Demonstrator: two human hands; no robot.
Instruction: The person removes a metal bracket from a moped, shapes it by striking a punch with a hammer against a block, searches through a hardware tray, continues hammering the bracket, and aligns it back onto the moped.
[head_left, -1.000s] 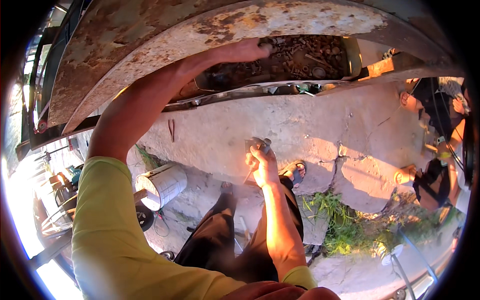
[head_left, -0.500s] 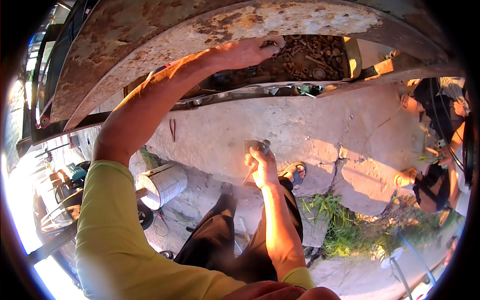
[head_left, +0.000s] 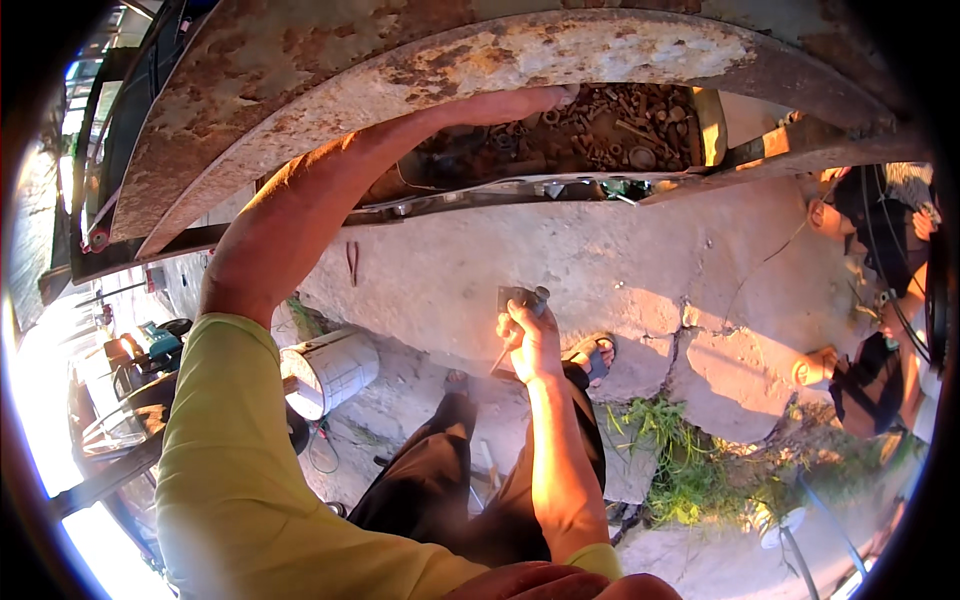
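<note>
My left hand [head_left: 535, 101] reaches over a shallow tray [head_left: 711, 128] of rusty bolts and nuts [head_left: 640, 130]. The rim of a rusty metal plate [head_left: 480, 50] covers most of its fingers, so their grip is hidden. Lower down, above the concrete, my right hand [head_left: 533, 340] is closed round a small dark metal part [head_left: 516, 297] with a rounded knob at its right end. A thin rod [head_left: 502, 358] slants down from the same hand; whether it belongs to that part, I cannot tell.
Red-handled pliers [head_left: 352, 262] lie on the concrete. A white bucket [head_left: 335, 372] lies tipped near my left leg, and a teal power tool [head_left: 155, 343] is farther left. Another person [head_left: 880, 230] sits at the right. Grass [head_left: 660, 440] grows in the cracked concrete.
My left hand has moved a little right along the tray, its fingers slipping behind the plate's rim. My right hand keeps its hold on the dark metal part.
</note>
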